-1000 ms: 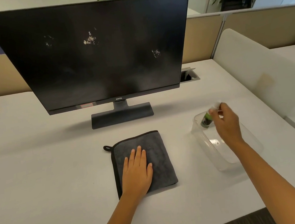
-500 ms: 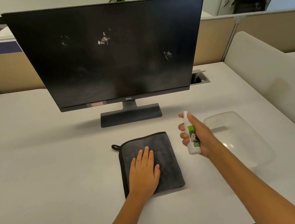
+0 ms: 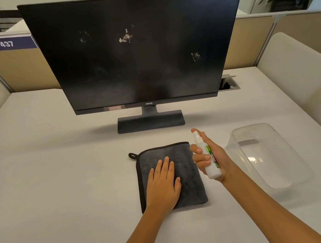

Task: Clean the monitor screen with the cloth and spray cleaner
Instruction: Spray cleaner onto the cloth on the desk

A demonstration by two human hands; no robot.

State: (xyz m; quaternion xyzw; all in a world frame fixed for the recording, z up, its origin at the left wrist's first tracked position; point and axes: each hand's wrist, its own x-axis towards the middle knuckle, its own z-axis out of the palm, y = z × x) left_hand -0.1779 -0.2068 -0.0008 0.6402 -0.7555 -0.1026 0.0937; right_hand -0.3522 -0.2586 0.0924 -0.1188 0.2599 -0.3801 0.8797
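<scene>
A black monitor (image 3: 137, 50) stands on its base at the back of the white desk (image 3: 51, 188), its dark screen marked by three whitish smudges. A folded dark grey cloth (image 3: 184, 165) lies flat in front of it. My left hand (image 3: 163, 184) rests palm down on the cloth, fingers spread. My right hand (image 3: 212, 158) holds a small white spray bottle (image 3: 206, 156) with a green label upright just right of the cloth, its nozzle toward the screen and my index finger on top.
A clear plastic container (image 3: 268, 157) sits on the desk to the right of my right hand. A cable hatch (image 3: 229, 84) opens behind the monitor's right corner. Beige partitions and white dividers bound the desk on three sides.
My right hand lifted the spray bottle out of the clear container and carried it left to beside the cloth, standing it upright. My left hand stayed on the cloth.
</scene>
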